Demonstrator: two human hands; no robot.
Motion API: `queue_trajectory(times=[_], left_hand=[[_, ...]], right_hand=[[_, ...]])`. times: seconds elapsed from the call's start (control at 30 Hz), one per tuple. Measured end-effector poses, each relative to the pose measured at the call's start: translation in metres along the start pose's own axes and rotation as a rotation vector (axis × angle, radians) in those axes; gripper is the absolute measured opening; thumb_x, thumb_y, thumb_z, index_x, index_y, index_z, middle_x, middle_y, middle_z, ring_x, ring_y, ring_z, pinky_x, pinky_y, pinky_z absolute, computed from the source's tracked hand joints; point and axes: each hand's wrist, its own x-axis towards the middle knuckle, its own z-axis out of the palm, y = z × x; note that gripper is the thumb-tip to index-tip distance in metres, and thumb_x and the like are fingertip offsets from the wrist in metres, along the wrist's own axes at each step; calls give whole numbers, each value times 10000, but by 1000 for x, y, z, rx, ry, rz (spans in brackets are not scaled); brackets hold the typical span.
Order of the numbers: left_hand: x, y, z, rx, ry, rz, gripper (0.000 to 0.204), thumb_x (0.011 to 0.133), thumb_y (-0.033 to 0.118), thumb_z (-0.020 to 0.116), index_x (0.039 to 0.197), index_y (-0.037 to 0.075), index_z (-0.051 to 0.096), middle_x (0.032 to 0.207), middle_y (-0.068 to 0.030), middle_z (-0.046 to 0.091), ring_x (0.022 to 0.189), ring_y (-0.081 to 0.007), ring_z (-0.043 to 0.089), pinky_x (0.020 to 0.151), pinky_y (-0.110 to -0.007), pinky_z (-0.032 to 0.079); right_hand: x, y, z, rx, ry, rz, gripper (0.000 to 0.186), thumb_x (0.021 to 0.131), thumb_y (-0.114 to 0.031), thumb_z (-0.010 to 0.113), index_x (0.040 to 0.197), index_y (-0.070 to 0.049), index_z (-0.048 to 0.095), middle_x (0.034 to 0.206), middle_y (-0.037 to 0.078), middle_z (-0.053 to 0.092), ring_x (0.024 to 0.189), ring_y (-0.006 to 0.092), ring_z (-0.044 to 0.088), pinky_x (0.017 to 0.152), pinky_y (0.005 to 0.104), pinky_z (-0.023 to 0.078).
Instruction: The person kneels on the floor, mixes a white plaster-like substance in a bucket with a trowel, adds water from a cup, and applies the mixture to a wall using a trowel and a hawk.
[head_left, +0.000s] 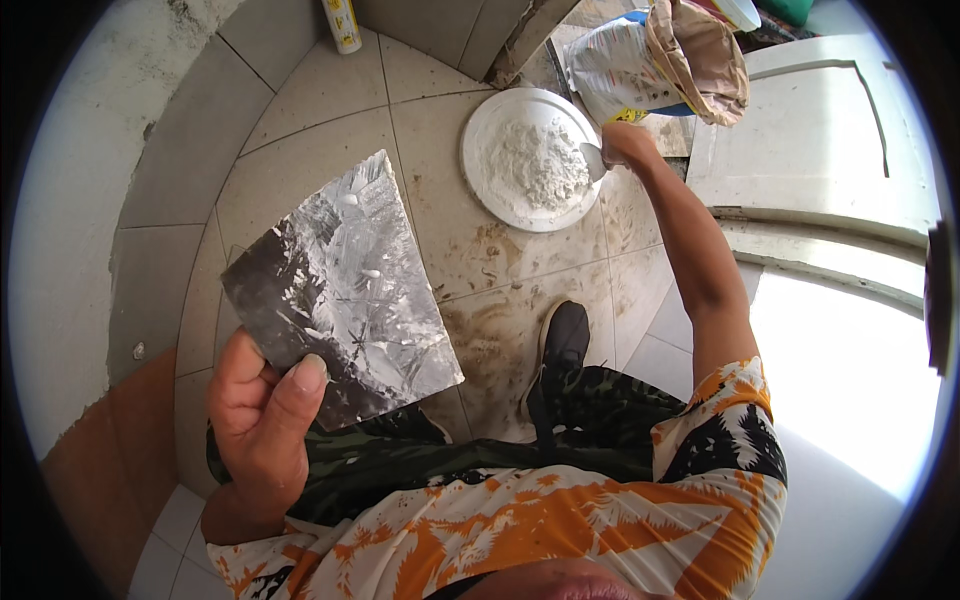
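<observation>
My left hand point(262, 425) grips a dark, flat four-sided plate point(290, 345) by its lower left edge, thumb on top. White plaster is smeared and ridged over much of the plate's upper face. Farther off, my right hand point(628, 146) is closed around what looks like a putty knife point(592, 160); its handle is hidden in the fingers. The pale blade reaches over the right rim of a round white lid-like tray point(474, 190) on the floor. A heap of white powder point(530, 160), lumpy in places, lies in that tray.
An opened paper bag point(615, 70) stands just beyond my right hand. A white panelled door point(810, 140) lies to the right. A white and yellow tube point(342, 25) rests by the far wall. My shoe point(567, 335) is on the dirt-marked tiles point(500, 260).
</observation>
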Motion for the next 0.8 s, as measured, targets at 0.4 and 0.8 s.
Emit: queue_trajectory(times=[0.4,0.8], left_hand=[[-3,1,0,-39,-1,-21,379,948,138,581,1269,-56,530,1179,-103,632,1059,-132,569,979,-305,409],[-5,4,-1,-32,71,40,347,957,125,571,1254,-51,535,1130,-75,627,998,-98,543,923,-275,397]], right_hand=[[-21,4,-11,489,-201,21,204,813,-112,678,775,88,659,580,161,626,440,242,603,403,373,462],[-46,-83,-47,-195,346,-184,174,815,-166,648,910,-89,771,985,142,742,971,305,715,775,425,575]])
